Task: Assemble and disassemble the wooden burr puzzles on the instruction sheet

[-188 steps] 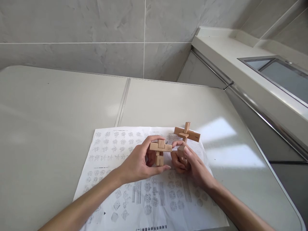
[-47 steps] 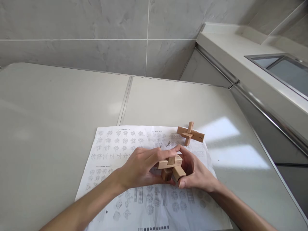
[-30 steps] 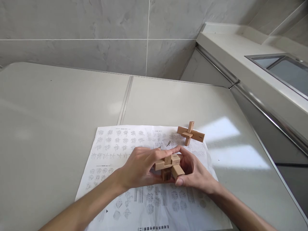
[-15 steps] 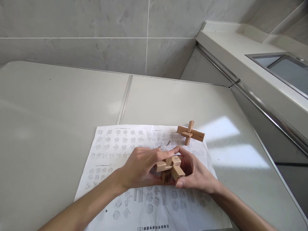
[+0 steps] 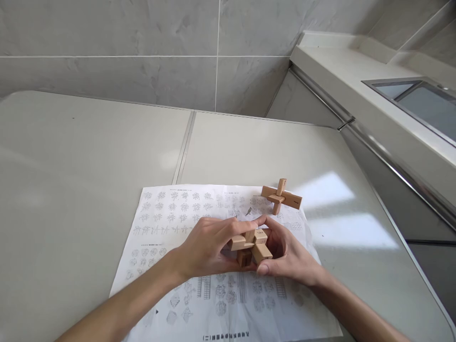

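Both of my hands close around one wooden burr puzzle point(image 5: 251, 247) made of crossed notched sticks, held just above a printed instruction sheet point(image 5: 171, 218). My left hand point(image 5: 206, 247) grips its left side, with fingers curled over the top. From the right, my right hand point(image 5: 288, 254) cups it, thumb under the front stick and forefinger touching the left fingertips. A second, assembled wooden cross puzzle point(image 5: 281, 197) stands on the sheet's far right corner, untouched.
The sheet lies on a pale grey table point(image 5: 89, 156) with a seam down the middle. A tiled wall rises behind. To the right runs a white ledge point(image 5: 342, 76) with a metal-framed window; a metal rail lies below it.
Since 6.3 s ago the separate wooden pieces in each hand came together into one puzzle, lowered toward the sheet. In the last second the hands only turned it slightly.
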Motion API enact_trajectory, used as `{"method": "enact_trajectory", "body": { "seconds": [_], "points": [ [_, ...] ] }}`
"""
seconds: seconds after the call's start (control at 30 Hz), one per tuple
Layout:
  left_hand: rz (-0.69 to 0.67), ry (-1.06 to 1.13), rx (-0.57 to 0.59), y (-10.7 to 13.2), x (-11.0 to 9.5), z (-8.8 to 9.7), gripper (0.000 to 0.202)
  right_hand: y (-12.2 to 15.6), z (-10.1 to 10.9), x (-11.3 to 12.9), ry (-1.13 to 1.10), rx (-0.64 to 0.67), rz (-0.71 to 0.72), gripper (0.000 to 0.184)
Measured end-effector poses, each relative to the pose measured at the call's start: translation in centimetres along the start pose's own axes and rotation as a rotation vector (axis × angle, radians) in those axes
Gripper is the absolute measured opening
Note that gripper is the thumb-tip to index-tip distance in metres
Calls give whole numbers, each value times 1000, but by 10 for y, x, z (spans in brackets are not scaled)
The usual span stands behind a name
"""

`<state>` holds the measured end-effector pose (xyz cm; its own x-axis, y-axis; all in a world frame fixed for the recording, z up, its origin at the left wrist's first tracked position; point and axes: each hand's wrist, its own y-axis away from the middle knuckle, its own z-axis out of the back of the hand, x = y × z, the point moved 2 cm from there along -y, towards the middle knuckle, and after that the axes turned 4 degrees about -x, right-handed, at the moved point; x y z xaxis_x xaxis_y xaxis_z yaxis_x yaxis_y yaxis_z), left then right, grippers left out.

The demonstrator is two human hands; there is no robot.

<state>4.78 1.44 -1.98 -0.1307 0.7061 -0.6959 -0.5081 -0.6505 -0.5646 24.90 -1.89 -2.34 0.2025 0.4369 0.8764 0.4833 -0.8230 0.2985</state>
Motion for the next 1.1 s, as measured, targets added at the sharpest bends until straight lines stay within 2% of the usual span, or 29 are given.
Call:
{"method": "enact_trajectory", "body": {
  "seconds": [0.1, 0.2, 0.47, 0.8, 0.93, 1.1],
  "points": [
    [57, 61, 73, -1, -1, 0, 64, -1, 1, -1, 8, -8, 8, 63],
    [68, 129, 102, -2, -2, 0, 66, -1, 1, -2, 11, -7, 12, 63],
    [105, 182, 131, -1, -2, 1, 28, -2, -2, -2, 14, -12, 29, 62],
    [172, 219, 138, -2, -6, 1, 23, -1, -4, 0, 59, -24, -5, 62],
    [190, 200, 160, -1, -5, 1, 24, -1, -4, 0, 13, 3, -14, 58],
    [141, 122, 180, -1, -5, 1, 29, -2, -1, -1, -10, 23, -8, 58]
  ]
}}
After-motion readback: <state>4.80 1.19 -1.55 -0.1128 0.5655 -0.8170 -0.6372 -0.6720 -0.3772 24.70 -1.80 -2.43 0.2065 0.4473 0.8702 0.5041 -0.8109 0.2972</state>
